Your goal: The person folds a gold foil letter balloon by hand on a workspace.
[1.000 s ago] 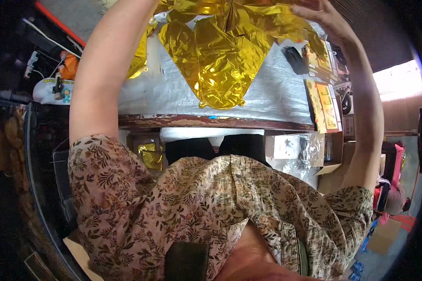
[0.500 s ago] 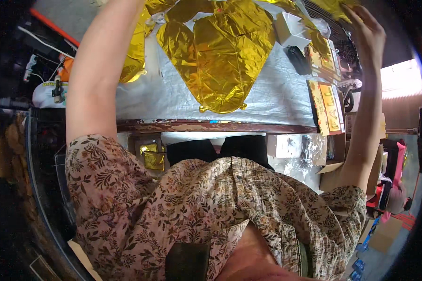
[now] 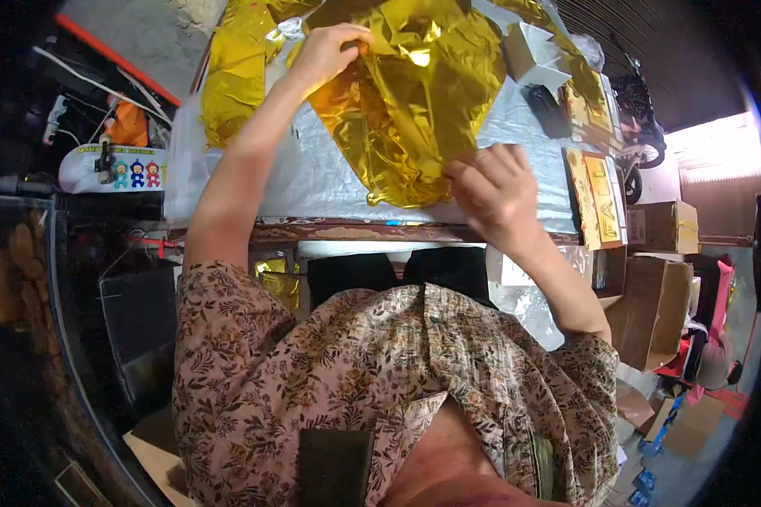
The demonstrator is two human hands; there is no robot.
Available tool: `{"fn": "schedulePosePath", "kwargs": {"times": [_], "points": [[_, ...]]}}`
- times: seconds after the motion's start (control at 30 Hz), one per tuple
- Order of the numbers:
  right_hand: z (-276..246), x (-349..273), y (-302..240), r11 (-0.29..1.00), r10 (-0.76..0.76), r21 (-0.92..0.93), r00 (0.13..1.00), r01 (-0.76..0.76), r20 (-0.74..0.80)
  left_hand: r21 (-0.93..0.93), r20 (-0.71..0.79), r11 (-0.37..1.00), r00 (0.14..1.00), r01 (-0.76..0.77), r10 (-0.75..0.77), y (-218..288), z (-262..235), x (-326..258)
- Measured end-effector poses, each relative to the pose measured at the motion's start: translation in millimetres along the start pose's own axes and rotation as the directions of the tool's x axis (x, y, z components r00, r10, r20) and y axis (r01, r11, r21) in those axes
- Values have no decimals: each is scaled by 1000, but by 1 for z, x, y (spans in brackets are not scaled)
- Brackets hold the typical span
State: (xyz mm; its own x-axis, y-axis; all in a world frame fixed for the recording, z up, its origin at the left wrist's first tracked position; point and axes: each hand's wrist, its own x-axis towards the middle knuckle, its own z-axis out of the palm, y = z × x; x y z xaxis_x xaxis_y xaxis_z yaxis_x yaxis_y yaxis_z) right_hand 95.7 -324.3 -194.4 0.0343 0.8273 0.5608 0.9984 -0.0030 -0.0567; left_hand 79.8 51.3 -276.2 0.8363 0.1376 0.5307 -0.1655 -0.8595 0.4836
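So from my end, the left hand (image 3: 330,52) up at the top centre of the frame is pinching the upper edge of a crinkly gold foil balloon (image 3: 414,101), and the right hand (image 3: 492,188) has its fingers closed on the foil's lower right edge. The balloon lies flat across the silver-covered table (image 3: 313,182) in the upper middle. A small white box (image 3: 533,52) sits just beyond it at upper right, with gold printed cards (image 3: 599,190) along the right edge.
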Motion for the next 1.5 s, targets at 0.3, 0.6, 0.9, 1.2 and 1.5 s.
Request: {"fn": "schedulePosePath", "kwargs": {"times": [0.3, 0.6, 0.9, 1.2, 1.5], "points": [[49, 1, -16, 990, 104, 84, 990, -111, 91, 128, -38, 978, 986, 165, -162, 17, -17, -52], [64, 6, -20, 978, 206, 17, 978, -206, 40, 9, -86, 992, 988, 126, -125, 43, -11, -81], [75, 17, -35, 981, 160, 93, 983, -169, 95, 44, -120, 999, 993, 5, 1, 41, 1, -81], [72, 9, -39, 977, 149, 119, 968, -175, 201, 107, 4, 992, 998, -59, 59, 49, 19, -85], [55, 27, 12, 976, 191, 57, 956, -209, 222, 113, -8, 991, 997, -72, 73, 40, 24, -85]]}}
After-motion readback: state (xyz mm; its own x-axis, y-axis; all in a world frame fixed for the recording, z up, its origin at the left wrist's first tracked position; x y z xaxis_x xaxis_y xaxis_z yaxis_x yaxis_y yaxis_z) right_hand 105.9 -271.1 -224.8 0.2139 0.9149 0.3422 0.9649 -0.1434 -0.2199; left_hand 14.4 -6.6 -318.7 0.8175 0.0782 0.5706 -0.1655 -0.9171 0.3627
